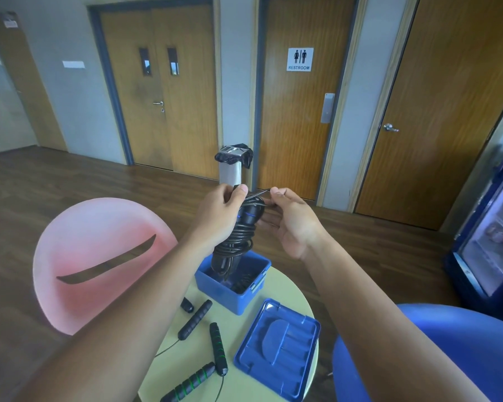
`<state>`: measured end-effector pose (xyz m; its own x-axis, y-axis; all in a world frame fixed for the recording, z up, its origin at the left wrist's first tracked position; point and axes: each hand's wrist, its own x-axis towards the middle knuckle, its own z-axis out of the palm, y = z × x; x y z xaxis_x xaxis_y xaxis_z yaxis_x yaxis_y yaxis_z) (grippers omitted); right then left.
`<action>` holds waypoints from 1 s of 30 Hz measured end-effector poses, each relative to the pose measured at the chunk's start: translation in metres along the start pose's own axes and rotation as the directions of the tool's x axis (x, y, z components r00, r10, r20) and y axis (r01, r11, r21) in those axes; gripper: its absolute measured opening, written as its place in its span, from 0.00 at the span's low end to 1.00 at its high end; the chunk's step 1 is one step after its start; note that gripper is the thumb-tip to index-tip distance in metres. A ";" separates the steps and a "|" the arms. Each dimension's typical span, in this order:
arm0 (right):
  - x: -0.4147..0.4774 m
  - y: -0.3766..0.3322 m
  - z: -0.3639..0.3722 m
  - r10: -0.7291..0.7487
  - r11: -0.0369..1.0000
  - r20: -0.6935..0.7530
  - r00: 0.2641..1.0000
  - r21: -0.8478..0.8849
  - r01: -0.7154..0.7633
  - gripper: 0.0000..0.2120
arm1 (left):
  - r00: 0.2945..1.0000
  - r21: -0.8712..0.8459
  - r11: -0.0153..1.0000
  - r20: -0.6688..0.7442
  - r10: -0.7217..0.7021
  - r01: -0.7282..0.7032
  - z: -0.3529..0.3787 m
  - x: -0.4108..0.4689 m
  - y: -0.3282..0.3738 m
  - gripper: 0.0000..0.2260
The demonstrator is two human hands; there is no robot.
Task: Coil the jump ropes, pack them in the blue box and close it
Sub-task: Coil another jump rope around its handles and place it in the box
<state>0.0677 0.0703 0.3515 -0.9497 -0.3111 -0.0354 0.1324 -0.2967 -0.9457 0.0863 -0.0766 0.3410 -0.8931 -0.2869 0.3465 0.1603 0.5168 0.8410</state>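
My left hand [219, 216] grips a black jump rope bundle [240, 233] with blue-ringed handles, its cord wound around them, held upright above the blue box [257, 272]. My right hand [291, 219] pinches the loose end of the cord near the bundle's top. The open box stands on a small round table [296, 294] and holds some dark cord inside. Its blue lid [278, 348] lies flat in front of it. Two more ropes lie uncoiled on the table: one with plain black handles [194, 320] and one with green-striped handles [217, 348].
A pink chair [96, 256] stands left of the table and a blue chair [436, 352] at the right. A drinks fridge [494, 242] is at the far right. Wooden doors and a small bin [230, 166] line the far wall.
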 end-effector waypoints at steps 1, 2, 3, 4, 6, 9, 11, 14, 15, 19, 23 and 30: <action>0.000 0.001 0.001 -0.016 1.000 -0.003 1.000 -0.008 0.016 0.13 | 1.000 -0.013 1.000 -0.005 -0.022 0.022 0.000 0.001 0.001 0.18; 0.000 0.002 0.002 -0.035 0.999 -0.008 0.999 -0.018 0.035 0.13 | 0.999 -0.027 0.999 -0.007 -0.046 0.046 0.000 0.002 0.002 0.17; -0.001 0.003 0.003 -0.056 0.998 -0.014 0.998 -0.028 0.056 0.13 | 0.998 -0.033 0.997 -0.009 -0.067 0.067 0.001 0.002 0.003 0.17; -0.001 0.004 0.003 -0.077 0.996 -0.021 0.997 -0.037 0.077 0.13 | 0.997 -0.030 0.996 -0.012 -0.082 0.081 0.001 0.003 0.005 0.17; -0.002 0.004 0.005 -0.109 0.993 -0.034 0.993 -0.047 0.108 0.14 | 0.995 -0.022 0.995 -0.021 -0.098 0.098 0.002 0.003 0.008 0.17; -0.004 0.001 0.005 -0.114 0.992 -0.061 0.992 -0.060 0.110 0.12 | 0.995 -0.008 0.995 -0.023 -0.098 0.098 0.004 0.002 0.012 0.16; -0.005 0.000 0.004 -0.096 0.993 -0.083 0.992 -0.084 0.089 0.10 | 0.997 0.026 0.996 -0.022 -0.079 0.080 0.005 0.000 0.011 0.17; -0.004 -0.002 0.005 -0.066 0.991 -0.109 0.992 -0.119 0.053 0.11 | 0.999 0.099 0.994 -0.027 -0.047 0.050 0.007 -0.002 0.007 0.17; -0.004 -0.003 0.005 -0.055 0.992 -0.116 0.992 -0.118 0.041 0.12 | 0.999 0.110 0.993 -0.029 -0.039 0.042 0.007 -0.003 0.007 0.17; -0.003 -0.005 0.006 0.019 0.993 -0.136 0.991 -0.112 -0.034 0.10 | 0.998 0.109 0.994 -0.058 -0.010 0.016 0.008 -0.007 0.008 0.18; 0.001 -0.009 0.012 0.086 0.992 -0.168 0.982 -0.081 -0.101 0.09 | 0.995 0.029 0.999 -0.099 0.018 -0.016 0.007 -0.012 0.013 0.19; 0.000 0.025 0.012 0.118 0.955 -0.064 0.991 -0.267 -0.131 0.14 | 0.985 -0.159 0.986 -0.171 0.013 -0.041 -0.005 -0.011 0.006 0.17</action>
<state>0.0749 0.0520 0.3317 -0.9437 -0.2855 -0.1673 0.1751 -0.0019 -0.9845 0.0992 -0.0740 0.3441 -0.8057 -0.4141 0.4235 0.2615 0.3929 0.8816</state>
